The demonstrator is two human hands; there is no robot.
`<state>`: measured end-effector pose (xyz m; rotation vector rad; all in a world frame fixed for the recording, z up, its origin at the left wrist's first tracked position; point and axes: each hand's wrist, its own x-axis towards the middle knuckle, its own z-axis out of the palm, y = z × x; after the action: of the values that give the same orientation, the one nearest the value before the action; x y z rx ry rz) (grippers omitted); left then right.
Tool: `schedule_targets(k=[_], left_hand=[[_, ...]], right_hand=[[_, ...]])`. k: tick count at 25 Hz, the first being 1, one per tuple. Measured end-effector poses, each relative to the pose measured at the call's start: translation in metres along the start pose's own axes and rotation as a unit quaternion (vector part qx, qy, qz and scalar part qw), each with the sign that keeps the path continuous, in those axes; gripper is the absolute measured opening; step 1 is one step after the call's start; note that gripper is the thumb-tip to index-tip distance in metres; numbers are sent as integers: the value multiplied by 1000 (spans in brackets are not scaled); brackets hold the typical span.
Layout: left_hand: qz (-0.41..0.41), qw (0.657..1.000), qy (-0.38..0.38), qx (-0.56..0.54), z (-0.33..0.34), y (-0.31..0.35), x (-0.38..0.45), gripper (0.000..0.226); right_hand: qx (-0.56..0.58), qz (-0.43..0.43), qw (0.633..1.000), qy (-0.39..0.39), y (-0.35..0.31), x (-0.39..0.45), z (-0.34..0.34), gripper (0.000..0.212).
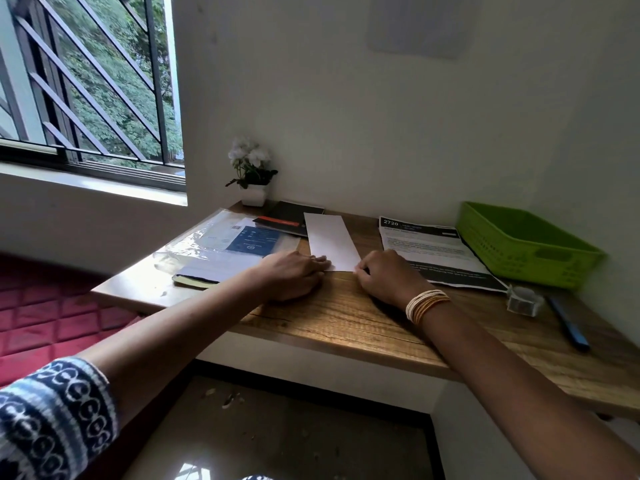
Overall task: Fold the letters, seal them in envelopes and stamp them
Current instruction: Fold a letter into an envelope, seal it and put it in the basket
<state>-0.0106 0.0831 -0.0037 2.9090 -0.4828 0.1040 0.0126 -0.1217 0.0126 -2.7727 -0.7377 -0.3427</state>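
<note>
Near the middle of the tabletop (346, 317), running from its centre toward the back edge: a long narrow white letter (332, 242), already folded lengthwise by the look of it, lying flat and plain side up. Judged an early stage of the task: one sheet part-folded at most, no envelope clearly identifiable, no stamp in sight, sealing and stamping all to come. Further printed sheet (433, 254) toward the right edge, flat and unfolded, apparently awaiting its turn, just beside a green basket (526, 251) in the back right corner. Toward the left edge, a clear plastic sleeve (221, 244) of papers, possibly holding envelopes, though impossible to say. Close to the right front edge, a blue pen (568, 323) and a small clear container (524, 301). Left hand (294, 273) palm down, fingers reaching onto the near left corner of the letter, pressing it flat; grip relaxed and fairly straight rather than closed. Right hand (388, 275) knuckles up at the near right corner, fingers curled, seemingly pinching the paper's edge. Both forearms stretched forward over the front edge, wrists low, bangles (427, 304) on the right wrist.
</note>
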Motion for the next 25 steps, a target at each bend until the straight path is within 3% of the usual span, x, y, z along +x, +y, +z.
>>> schedule_targets(k=[3, 6, 10, 11, 13, 15, 17, 19, 21, 23, 25], left_hand=[[-8, 999, 28, -20, 1, 4, -4, 45], [-1, 998, 54, -13, -1, 6, -4, 44], [-2, 995, 95, -22, 2, 8, -5, 43], [1, 994, 112, -20, 2, 11, -6, 42], [9, 987, 158, 0, -1, 16, -7, 40], [11, 976, 205, 68, -3, 20, -6, 35], [6, 954, 277, 115, -2, 25, -5, 29], [-8, 926, 376, 29, -2, 25, -5, 25], [-37, 876, 453, -160, -5, 18, -2, 24], [-83, 822, 476, -300, -12, 13, 2, 34], [-108, 752, 448, -471, -18, 12, 2, 32]], right_hand=[[66, 117, 991, 28, -6, 29, 5, 16], [220, 218, 951, -22, -12, 51, -3, 19], [252, 266, 928, -67, -15, 57, -10, 38], [275, 274, 919, -69, -14, 58, -11, 30], [390, 291, 871, -72, -13, 55, -14, 13], [487, 283, 824, -64, -15, 51, -14, 15], [540, 253, 802, -30, -20, 46, -15, 15], [577, 217, 788, -15, -24, 42, -20, 20], [600, 211, 771, -10, -20, 42, -23, 36], [594, 209, 777, 28, -11, 45, -22, 39], [538, 209, 810, 102, 0, 47, -19, 38]])
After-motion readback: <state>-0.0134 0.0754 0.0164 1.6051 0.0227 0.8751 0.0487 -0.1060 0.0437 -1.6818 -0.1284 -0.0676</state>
